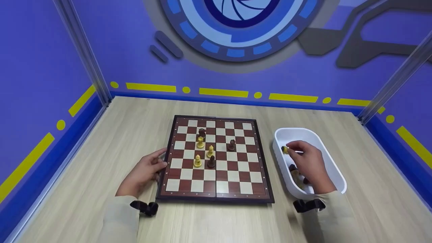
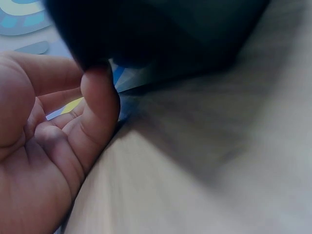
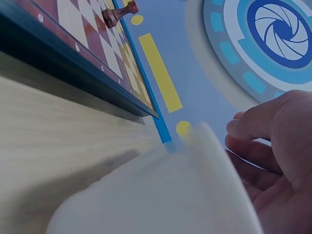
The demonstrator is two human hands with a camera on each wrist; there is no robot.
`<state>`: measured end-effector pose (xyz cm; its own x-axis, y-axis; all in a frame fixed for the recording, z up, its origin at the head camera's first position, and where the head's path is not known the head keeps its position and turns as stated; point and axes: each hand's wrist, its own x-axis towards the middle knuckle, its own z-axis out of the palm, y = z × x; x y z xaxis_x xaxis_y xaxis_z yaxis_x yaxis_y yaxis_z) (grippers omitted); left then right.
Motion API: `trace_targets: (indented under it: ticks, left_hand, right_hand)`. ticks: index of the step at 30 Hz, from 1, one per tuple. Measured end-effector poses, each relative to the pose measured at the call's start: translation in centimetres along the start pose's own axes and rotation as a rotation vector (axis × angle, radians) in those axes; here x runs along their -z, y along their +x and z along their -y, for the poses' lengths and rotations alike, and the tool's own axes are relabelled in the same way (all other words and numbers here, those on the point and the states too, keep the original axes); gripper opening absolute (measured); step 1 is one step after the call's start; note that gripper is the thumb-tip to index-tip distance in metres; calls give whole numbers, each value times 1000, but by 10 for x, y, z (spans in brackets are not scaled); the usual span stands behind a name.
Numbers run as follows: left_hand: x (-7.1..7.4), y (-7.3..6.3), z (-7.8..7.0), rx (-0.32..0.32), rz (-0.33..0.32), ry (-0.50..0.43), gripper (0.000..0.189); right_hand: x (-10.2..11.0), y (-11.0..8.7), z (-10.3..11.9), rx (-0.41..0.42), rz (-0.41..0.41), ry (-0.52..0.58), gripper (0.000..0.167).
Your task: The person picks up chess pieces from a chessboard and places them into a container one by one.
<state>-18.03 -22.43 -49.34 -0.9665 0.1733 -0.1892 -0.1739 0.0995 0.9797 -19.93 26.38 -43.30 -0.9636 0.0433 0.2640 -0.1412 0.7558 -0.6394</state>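
Observation:
A brown-and-cream chessboard [image 1: 221,175] with a dark frame lies on the table. My left hand [image 1: 145,170] holds its left edge, thumb and fingers at the frame; in the left wrist view bent fingers [image 2: 100,97] meet the board's dark side [image 2: 146,34]. Over the white tub [image 1: 332,162], my right hand [image 1: 308,162] pinches a yellow chess piece [image 1: 285,150] with a dark base between thumb and fingertips. That piece is hidden in the right wrist view, behind the fingers [image 3: 258,119]. More chess pieces [image 1: 297,177] lie in the tub, partly covered by the hand.
On the board stand yellow pieces, among them one [image 1: 197,161] at the front left, and dark pieces, one [image 1: 231,145] alone on the right half. Blue printed walls [image 1: 219,77] enclose the wooden table [image 1: 141,121] at the back and sides.

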Motion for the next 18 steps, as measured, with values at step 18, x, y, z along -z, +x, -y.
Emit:
trace_targets:
  ticks: [18]
  left_hand:
    - [1,-1,0,-12,9,6,62]
  right_hand:
    - [-5,3,22,-16,19,48,19]
